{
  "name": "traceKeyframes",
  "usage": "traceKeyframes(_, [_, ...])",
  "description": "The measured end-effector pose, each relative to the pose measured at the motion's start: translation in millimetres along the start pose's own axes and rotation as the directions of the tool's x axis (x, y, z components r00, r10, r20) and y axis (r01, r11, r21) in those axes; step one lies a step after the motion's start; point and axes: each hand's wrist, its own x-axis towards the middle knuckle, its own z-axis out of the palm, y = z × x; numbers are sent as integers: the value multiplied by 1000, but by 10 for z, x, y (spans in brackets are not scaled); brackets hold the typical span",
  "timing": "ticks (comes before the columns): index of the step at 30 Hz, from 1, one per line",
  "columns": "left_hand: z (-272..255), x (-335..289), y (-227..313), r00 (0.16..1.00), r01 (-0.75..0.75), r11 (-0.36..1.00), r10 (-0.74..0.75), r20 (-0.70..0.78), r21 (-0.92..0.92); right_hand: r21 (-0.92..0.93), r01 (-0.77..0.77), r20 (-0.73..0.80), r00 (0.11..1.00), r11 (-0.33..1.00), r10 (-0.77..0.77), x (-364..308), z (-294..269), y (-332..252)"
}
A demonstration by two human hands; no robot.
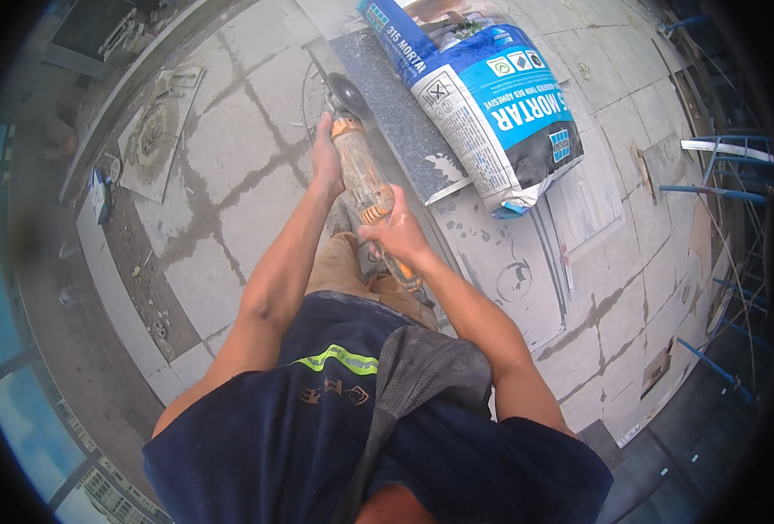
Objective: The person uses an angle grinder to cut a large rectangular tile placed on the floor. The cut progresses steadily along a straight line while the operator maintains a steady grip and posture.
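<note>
Obs.: angle grinder (365, 175), worn and dusty with orange parts, held in front of the body, its rear end near the tan trousers (328, 269) and its head pointing away. Dark disc (349, 94) at the head, beside the left long edge of a dark speckled slab (396, 118); contact with that edge cannot be made out, nor whether the disc is spinning. Pale haze about the slab, probably dust.

Grip: both hands on the tool. Left grip (326, 159) closed against the front of the body, just behind the head, fingers partly hidden; right grip (396, 229) wrapped around the rear part.

Surroundings: plump blue, white and black bag (501, 113) overlapping the slab's right side, perhaps weighing it down; grey paved floor (238, 188) all round.

Step in hand (judged): cutting or grinding along the slab's left edge. Next move calls for a firm two-handed hold, the disc kept in line with that edge, even pressure, and the slab not shifting under the bag; rear of tool to stay clear of the trousers
</note>
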Motion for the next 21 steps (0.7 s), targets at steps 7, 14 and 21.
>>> traceKeyframes(7, [-8, 189, 93, 1000, -4, 1000, 4, -27, -15, -46, 35, -8, 999, 998, -36, 206, 6, -49])
traceKeyframes(14, [-141, 504, 163, 1000, 24, 1000, -24, 8, -12, -16, 23, -6, 1000, 1000, -23, 382, 30, -171])
traceKeyframes(21, [-89, 467, 221, 999, 24, 1000, -24, 22, -10, -50, -11, -17, 1000, 999, 10, 397, 49, -253])
